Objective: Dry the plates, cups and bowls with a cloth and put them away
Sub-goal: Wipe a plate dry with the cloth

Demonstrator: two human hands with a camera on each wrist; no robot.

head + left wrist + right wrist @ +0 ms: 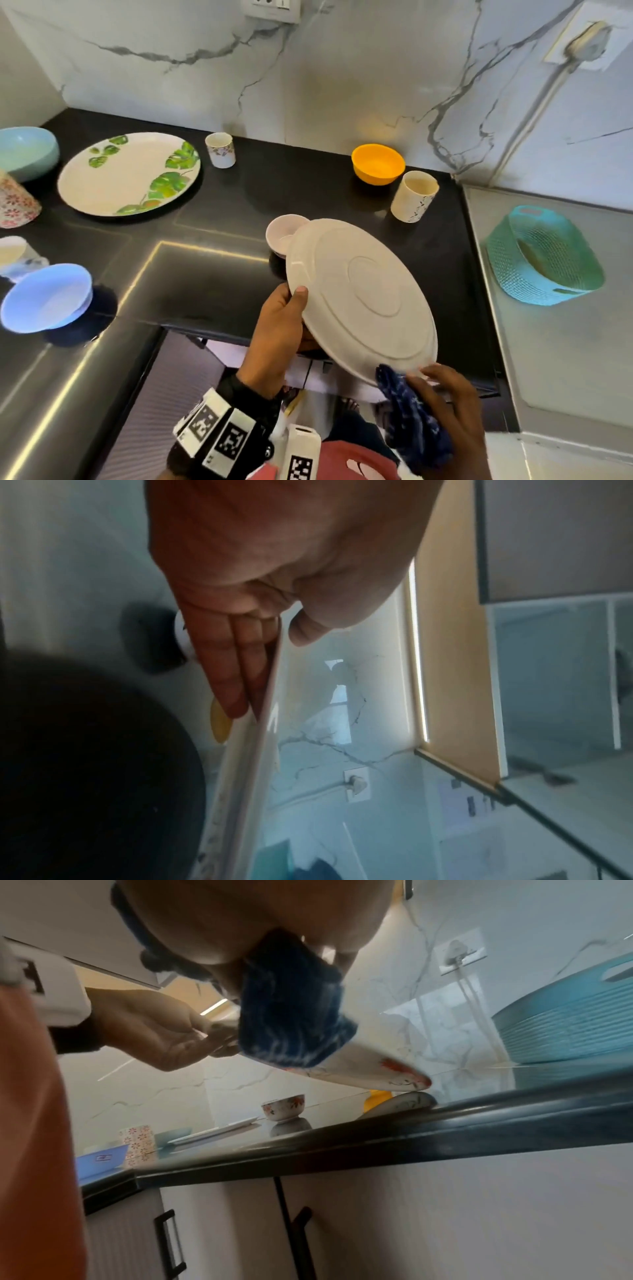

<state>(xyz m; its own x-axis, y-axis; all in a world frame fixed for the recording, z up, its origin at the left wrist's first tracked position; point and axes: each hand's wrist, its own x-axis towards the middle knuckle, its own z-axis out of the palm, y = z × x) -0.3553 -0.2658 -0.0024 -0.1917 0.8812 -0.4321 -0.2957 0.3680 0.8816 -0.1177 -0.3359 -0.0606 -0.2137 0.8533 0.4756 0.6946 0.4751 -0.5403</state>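
While my left hand point(274, 329) pinches the white plate point(359, 298) tilted, underside up, above the counter point(212, 287), my right hand point(445, 404) clutches the blue cloth point(411, 414) against its near rim for wiping.

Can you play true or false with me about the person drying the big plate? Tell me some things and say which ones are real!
1. The left hand holds the white plate by its rim. True.
2. The plate lies flat on the black counter. False: it is tilted and held up in the air over the counter's edge.
3. The right hand holds a dark blue cloth against the plate's near edge. True.
4. The orange bowl sits inside the teal basket. False: the bowl stands on the counter by the wall, apart from the basket.
5. The plate with green leaves rests on the counter. True.
6. The cloth is red. False: it is dark blue with pale marks.
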